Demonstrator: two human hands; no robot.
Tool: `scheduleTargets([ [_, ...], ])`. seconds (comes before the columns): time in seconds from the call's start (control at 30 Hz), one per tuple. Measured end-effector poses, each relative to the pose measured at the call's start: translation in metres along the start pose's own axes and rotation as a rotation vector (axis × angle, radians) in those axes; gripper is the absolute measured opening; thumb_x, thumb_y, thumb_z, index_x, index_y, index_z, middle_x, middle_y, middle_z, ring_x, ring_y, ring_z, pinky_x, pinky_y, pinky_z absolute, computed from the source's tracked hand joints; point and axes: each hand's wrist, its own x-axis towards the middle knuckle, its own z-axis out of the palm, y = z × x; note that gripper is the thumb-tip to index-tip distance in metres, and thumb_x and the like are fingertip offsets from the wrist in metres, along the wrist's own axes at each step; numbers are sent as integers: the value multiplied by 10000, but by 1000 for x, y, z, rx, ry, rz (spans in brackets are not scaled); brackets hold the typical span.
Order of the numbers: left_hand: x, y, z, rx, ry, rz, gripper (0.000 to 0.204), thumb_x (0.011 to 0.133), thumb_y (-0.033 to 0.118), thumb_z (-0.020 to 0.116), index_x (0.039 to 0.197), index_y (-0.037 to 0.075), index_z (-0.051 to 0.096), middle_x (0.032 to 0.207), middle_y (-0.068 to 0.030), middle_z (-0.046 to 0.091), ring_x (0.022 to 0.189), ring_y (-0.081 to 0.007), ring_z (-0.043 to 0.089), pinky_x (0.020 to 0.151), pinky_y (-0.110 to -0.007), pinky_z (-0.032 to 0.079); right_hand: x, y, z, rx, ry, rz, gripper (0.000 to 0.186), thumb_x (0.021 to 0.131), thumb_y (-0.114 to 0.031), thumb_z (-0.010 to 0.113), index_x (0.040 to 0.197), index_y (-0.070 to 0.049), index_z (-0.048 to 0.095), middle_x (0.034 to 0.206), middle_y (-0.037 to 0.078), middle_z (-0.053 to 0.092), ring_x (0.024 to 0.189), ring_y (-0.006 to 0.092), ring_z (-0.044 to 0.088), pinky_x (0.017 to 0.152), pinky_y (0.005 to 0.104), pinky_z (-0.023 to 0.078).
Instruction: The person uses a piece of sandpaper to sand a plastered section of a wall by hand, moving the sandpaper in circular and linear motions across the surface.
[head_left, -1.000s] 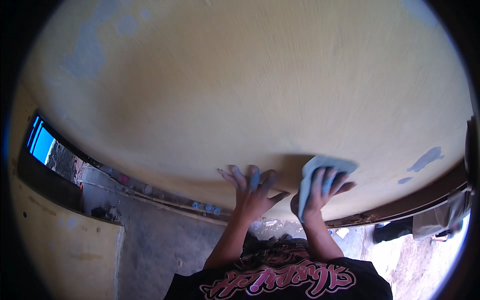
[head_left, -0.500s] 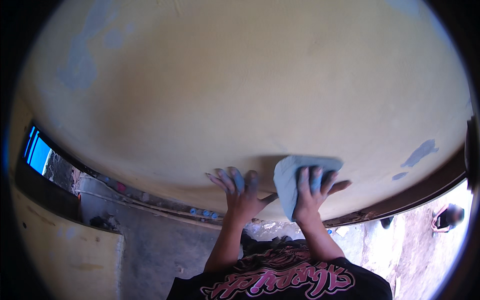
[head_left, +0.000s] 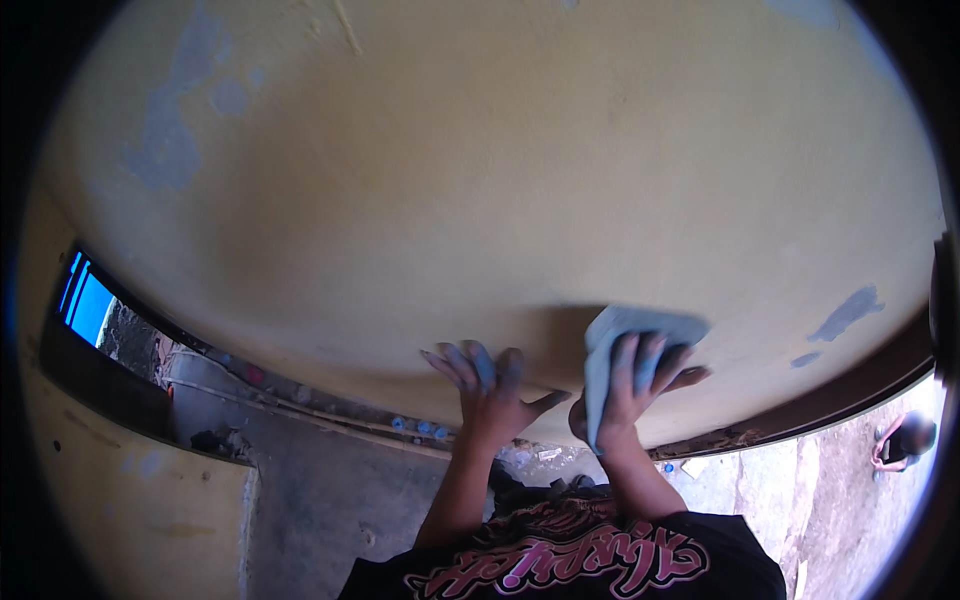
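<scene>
A large cream-coloured panel (head_left: 480, 190) with a smooth surface fills the upper view. My left hand (head_left: 490, 385) lies against its lower part, fingers spread and dusted blue-grey, holding nothing. To its right, my right hand (head_left: 635, 385) presses a pale blue-grey sheet of sandpaper (head_left: 606, 345) to the panel. The fingers lie over the sheet, and the thumb is at its left edge, partly hidden. One side of the sheet is bent up from the surface.
Grey patches (head_left: 846, 314) mark the panel at right and upper left. A dark frame edge (head_left: 800, 425) runs below it. Pipes (head_left: 300, 408) and several blue caps (head_left: 425, 428) lie lower left. Another yellowish panel (head_left: 150, 510) stands at left. A person (head_left: 905, 443) is at far right.
My right hand has shifted right with the sandpaper, whose left side now bends up more steeply. My left hand keeps its place on the panel; the whole view has shifted slightly.
</scene>
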Motion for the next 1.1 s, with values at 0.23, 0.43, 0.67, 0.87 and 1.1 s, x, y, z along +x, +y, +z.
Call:
scheduleTargets([
  [0.23, -4, -6, -1, 34, 41, 51, 657, 533, 565, 659, 929, 68, 495, 1007, -326, 289, 1085, -594, 90, 785, -737, -14, 1, -14, 1, 92, -56, -12, 434, 801, -249, 387, 1160, -13, 442, 1352, 119, 234, 1264, 384, 17, 902, 595, -153],
  [0.43, -3, -11, -6, 33, -23, 10, 580, 527, 509, 668, 939, 125, 528, 1016, -247, 333, 1015, -558, 208, 801, -729, 31, -48, -14, 12, 30, -156, -90, 418, 781, -227, 423, 1142, -20, 465, 1341, 111, 263, 1268, 373, 27, 906, 606, -128],
  [0.67, 4, -22, -7, 51, -58, 99, 485, 580, 473, 655, 928, 150, 559, 984, -182, 388, 939, -461, 302, 821, -709, 33, 10, -31, 5, 43, -123, -19, 452, 778, -251, 416, 1155, -2, 446, 1345, 131, 245, 1261, 396, 21, 907, 600, -130],
  [0.87, -8, -42, -2, -34, 6, 167, 470, 570, 494, 655, 791, 102, 523, 921, -130, 442, 908, -401, 327, 827, -706, -18, -44, -26, 29, -59, -115, -97, 475, 812, -303, 416, 1198, -27, 399, 1368, 140, 171, 1255, 409, 13, 915, 604, -108],
  [1.1, 20, -57, -37, -78, 116, 47, 684, 602, 588, 603, 927, 9, 438, 1018, -153, 390, 1112, -443, 206, 819, -729, -20, 31, -52, 13, 98, -6, 18, 487, 803, -179, 349, 1226, 59, 322, 1342, 210, 192, 1249, 423, 6, 938, 565, -99],
])
